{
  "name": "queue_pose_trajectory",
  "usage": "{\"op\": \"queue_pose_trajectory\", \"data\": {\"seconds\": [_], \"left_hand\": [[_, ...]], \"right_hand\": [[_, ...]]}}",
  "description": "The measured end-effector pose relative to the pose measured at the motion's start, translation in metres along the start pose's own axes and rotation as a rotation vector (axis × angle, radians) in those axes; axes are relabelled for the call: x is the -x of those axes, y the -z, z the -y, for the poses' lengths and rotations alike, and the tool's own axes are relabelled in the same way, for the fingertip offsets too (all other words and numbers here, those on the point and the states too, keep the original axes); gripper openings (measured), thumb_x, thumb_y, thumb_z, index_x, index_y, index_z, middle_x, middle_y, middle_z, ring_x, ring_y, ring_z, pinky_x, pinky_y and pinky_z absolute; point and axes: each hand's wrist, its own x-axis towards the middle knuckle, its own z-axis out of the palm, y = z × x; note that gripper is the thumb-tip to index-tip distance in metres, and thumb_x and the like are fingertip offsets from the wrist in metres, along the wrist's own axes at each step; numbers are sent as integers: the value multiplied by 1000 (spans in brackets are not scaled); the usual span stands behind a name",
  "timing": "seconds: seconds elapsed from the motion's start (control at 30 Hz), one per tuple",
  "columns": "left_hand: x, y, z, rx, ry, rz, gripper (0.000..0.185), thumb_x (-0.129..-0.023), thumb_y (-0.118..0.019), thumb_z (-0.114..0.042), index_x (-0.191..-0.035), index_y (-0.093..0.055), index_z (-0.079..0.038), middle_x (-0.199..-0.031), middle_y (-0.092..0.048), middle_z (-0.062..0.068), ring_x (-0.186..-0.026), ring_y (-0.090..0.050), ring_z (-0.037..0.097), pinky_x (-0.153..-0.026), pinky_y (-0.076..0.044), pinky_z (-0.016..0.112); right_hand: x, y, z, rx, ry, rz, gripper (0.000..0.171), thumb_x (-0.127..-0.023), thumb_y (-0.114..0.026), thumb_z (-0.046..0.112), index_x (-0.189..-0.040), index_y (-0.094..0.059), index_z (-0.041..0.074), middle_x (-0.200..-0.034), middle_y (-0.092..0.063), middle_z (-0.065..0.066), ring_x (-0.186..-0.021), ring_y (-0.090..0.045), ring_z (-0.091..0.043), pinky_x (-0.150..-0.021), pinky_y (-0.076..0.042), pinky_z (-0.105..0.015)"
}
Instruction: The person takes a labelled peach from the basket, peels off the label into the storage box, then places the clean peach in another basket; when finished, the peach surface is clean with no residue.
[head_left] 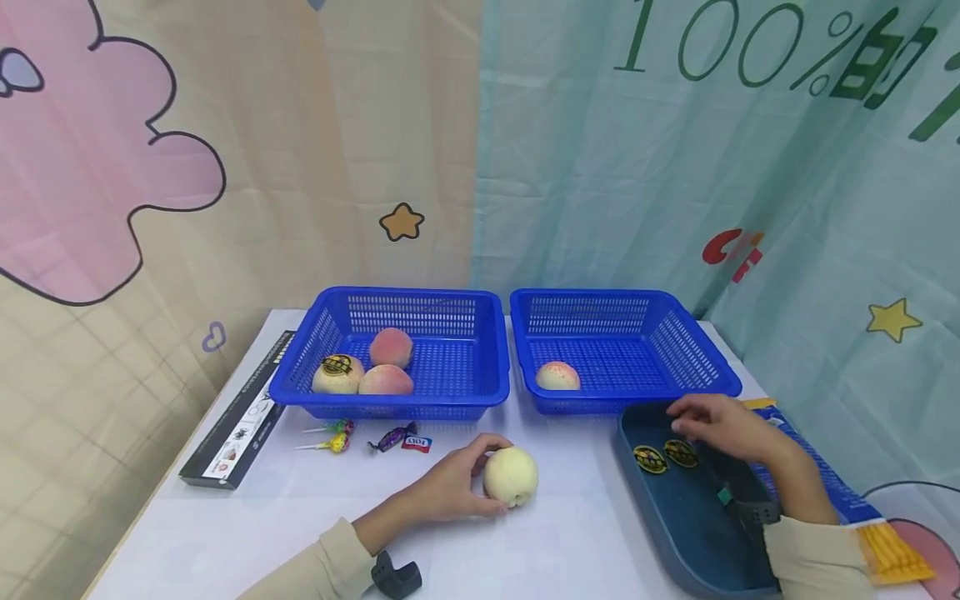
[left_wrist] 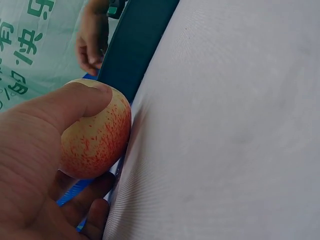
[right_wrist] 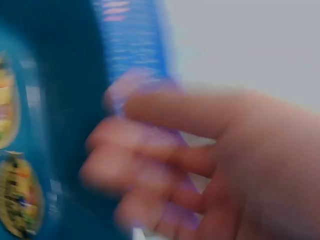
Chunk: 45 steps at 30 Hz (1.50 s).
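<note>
- Left hand (head_left: 450,487) curled round a pale peach (head_left: 511,476) resting on the white worktop (head_left: 570,533), thumb over the top and fingers under the near side.
- Right hand (head_left: 723,427) hovering over the dark blue tray (head_left: 690,533), fingers loosely bent above two round stickers (head_left: 665,456); whether anything is pinched, cannot tell.
- Left wrist view: red speckling on the peach (left_wrist: 95,137) not seen from the head camera, plus the tray edge (left_wrist: 137,45) just behind it and the other hand (left_wrist: 90,42) beyond.
- Right wrist view: heavily blurred, fingers (right_wrist: 150,150) half bent over the tray, stickers (right_wrist: 17,200) at left.
- Left blue basket (head_left: 480,367) holding three peaches, one stickered; right blue basket (head_left: 697,350) holding one peach (head_left: 557,377).
- Wrapped sweets (head_left: 367,435) in front of the left basket, a long dark box (head_left: 243,417) at the worktop's left edge, a blue and yellow packet (head_left: 862,517) beyond the tray.
</note>
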Motion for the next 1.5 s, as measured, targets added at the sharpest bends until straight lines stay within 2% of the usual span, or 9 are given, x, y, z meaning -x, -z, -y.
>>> {"op": "queue_pose_trajectory", "data": {"seconds": [0.1, 0.2, 0.37, 0.6, 0.93, 1.07, 1.2, 1.37, 1.5], "left_hand": [[0, 2, -1, -2, -4, -2, 78, -76, -91, -20, -139, -45, -25, -140, -55, -6, -129, -52, 15, -108, -43, 36], [0, 4, -2, 1, 0, 1, 78, -76, -91, -18, -139, -46, -25, -140, -54, -6, -129, -52, 15, -109, -42, 35], [0, 4, -4, -19, 34, 22, 78, -77, -91, -21, -139, -45, -25, -138, -55, -6, -121, -56, 12, -106, -45, 36], [-3, 1, -10, -137, -45, 29, 81, -79, -88, -23, -146, -43, -21, -142, -51, -3, -126, -52, 12, -107, -44, 38], [-15, 6, -27, -196, -174, -63, 75, -76, -87, -22, -141, -49, -24, -132, -54, -5, -113, -55, 11, -91, -53, 33], [-48, 40, -72, -205, -225, -132, 77, -75, -87, -19, -142, -49, -19, -133, -53, 2, -104, -57, 16, -78, -57, 30], [-108, 79, -100, -236, -209, -154, 76, -78, -85, -16, -143, -45, -15, -135, -48, 9, -103, -57, 21, -74, -57, 29], [-187, 104, -88, -346, -109, -66, 72, -81, -82, -16, -142, -45, -11, -133, -47, 12, -109, -52, 22, -78, -54, 30], [-224, 108, -69, -473, -10, -21, 69, -81, -83, -19, -139, -48, -8, -129, -53, 13, -109, -53, 24, -82, -51, 34]], "right_hand": [[0, 23, -6, -66, 41, -230, 26, -102, -63, 17, -120, -65, -2, -104, -68, -13, -88, -61, -18, -69, -53, -25], [-6, 39, -20, -46, -46, -346, 49, -102, -62, 29, -138, -52, -3, -128, -56, -28, -110, -54, -38, -84, -54, -46], [-15, 44, -57, -106, -247, -154, 90, -99, -61, 46, -160, -13, 1, -152, -15, -44, -130, -23, -68, -90, -32, -83], [-7, 32, -92, -246, -270, -86, 86, -104, -55, 41, -161, -4, 1, -152, -17, -45, -131, -25, -67, -92, -33, -81], [0, 33, -91, -248, -243, -66, 85, -104, -58, 37, -161, -4, 5, -154, -16, -43, -132, -26, -66, -92, -36, -80], [-3, 32, -90, -231, -228, -75, 84, -104, -58, 37, -161, -7, 5, -153, -19, -43, -131, -30, -65, -93, -37, -78], [-2, 32, -92, -218, -237, -76, 82, -104, -58, 37, -161, -8, 4, -150, -24, -44, -129, -36, -63, -92, -41, -75], [0, 30, -91, -222, -237, -84, 82, -104, -58, 36, -160, -10, 0, -150, -25, -44, -128, -38, -61, -94, -42, -73], [-2, 28, -86, -206, -216, -81, 82, -104, -59, 34, -160, -11, -1, -152, -22, -43, -131, -34, -62, -95, -40, -74]]}}
